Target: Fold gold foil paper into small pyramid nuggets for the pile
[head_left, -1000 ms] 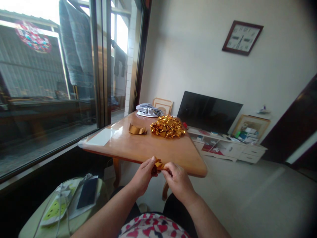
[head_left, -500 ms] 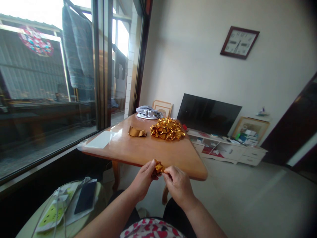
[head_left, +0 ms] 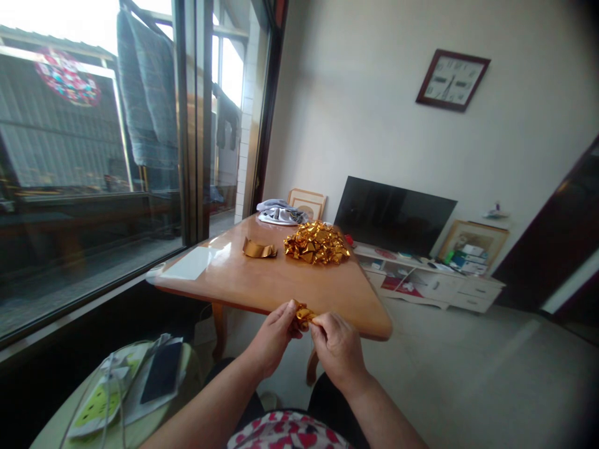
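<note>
Nearest, bottom edge: lap in a heart-print garment (head_left: 287, 433), both forearms reaching forward from it.

Near left: small round side table (head_left: 56, 427) carrying a dark phone (head_left: 163, 372), a white-and-green power strip (head_left: 97, 403) and pale cables.

Centre, just short of the table's near edge: left hand (head_left: 271, 340) and right hand (head_left: 337, 349) brought together, fingertips closed on one small folded gold foil piece (head_left: 302, 314). Left thumb and forefinger pinching its left side, right thumb and forefinger pinching its right side. Piece held in the air between both hands, above the lap, not resting on the wood. Exact fold shape too small to tell.

Beyond the hands: wooden table (head_left: 262, 284), glossy. Left part bearing a white sheet (head_left: 191, 262). Farther in, a curled gold foil strip (head_left: 259, 249), lying alone. Just right of the strip, a heap of folded gold foil pieces (head_left: 317, 242), apart from the strip. Far end of the table: a crumpled grey-white cloth (head_left: 279, 212), with a framed picture (head_left: 307, 202) standing behind it.

Left side: large sliding window (head_left: 93, 156), clothing hanging outside.

Far right: low white TV cabinet (head_left: 435, 282) with a dark television (head_left: 393, 215) on it, another framed picture (head_left: 473, 240) leaning at its right end, small clutter alongside. High on the far wall: square wall clock (head_left: 452, 80), hung tilted.
</note>
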The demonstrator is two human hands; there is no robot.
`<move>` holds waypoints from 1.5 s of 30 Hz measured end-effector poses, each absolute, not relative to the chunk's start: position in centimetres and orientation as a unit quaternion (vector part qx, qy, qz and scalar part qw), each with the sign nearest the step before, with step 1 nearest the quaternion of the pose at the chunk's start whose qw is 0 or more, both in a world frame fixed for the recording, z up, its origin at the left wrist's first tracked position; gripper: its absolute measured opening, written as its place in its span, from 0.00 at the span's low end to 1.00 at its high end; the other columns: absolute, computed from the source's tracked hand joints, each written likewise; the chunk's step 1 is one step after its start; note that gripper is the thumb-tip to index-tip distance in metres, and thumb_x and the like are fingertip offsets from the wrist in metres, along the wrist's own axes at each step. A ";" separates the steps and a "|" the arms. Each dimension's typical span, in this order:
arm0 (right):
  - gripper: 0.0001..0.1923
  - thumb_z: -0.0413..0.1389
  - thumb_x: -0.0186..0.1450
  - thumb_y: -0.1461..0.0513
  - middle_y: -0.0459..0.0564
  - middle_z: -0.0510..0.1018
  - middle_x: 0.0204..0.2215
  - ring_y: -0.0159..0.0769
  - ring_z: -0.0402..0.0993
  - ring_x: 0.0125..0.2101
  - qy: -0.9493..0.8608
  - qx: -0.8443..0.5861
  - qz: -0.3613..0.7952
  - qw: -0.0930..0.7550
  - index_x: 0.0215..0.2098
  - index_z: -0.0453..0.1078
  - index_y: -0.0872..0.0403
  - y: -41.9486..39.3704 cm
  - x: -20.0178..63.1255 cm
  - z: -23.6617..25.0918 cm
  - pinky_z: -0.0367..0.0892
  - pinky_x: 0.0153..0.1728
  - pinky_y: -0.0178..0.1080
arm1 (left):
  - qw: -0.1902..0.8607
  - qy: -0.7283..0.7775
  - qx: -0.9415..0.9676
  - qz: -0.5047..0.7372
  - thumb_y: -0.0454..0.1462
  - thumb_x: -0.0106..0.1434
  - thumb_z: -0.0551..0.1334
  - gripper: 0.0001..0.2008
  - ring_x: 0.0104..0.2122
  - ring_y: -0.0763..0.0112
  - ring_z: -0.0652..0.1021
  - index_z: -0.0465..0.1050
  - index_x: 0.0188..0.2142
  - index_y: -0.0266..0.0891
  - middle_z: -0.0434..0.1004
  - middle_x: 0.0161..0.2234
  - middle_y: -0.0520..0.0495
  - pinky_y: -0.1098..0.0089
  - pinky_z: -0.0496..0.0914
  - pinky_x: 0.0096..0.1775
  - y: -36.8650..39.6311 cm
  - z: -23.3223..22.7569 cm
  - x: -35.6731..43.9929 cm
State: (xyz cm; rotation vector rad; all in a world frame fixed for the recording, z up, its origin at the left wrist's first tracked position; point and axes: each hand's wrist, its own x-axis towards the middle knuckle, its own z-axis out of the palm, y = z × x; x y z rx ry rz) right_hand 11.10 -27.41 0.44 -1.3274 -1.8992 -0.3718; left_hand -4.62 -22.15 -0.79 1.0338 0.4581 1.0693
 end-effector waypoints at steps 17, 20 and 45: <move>0.21 0.48 0.71 0.46 0.51 0.79 0.27 0.37 0.74 0.26 -0.569 -0.581 0.224 0.538 0.36 0.70 0.53 -28.2 9.9 2.2 0.68 0.29 0.36 | 0.666 0.181 0.504 0.519 0.44 0.66 0.65 0.19 0.46 0.62 0.77 0.72 0.53 0.38 0.78 0.46 0.42 0.62 0.67 0.50 -21.3 0.2 -6.6; 0.24 0.49 0.69 0.43 0.49 0.78 0.24 0.36 0.72 0.23 -0.557 -0.581 0.266 0.531 0.33 0.70 0.53 -28.0 9.7 2.1 0.66 0.26 0.35 | 0.657 0.169 0.513 0.526 0.41 0.65 0.66 0.18 0.46 0.63 0.77 0.72 0.52 0.38 0.79 0.46 0.42 0.63 0.67 0.51 -21.5 0.2 -6.7; 0.18 0.47 0.72 0.52 0.46 0.75 0.22 0.36 0.71 0.24 -0.614 -0.632 0.045 0.472 0.29 0.68 0.52 -27.5 10.5 1.4 0.60 0.28 0.34 | 0.501 0.291 0.636 0.510 0.43 0.64 0.64 0.17 0.44 0.58 0.80 0.78 0.48 0.35 0.82 0.44 0.40 0.62 0.72 0.47 -21.4 -1.4 -6.1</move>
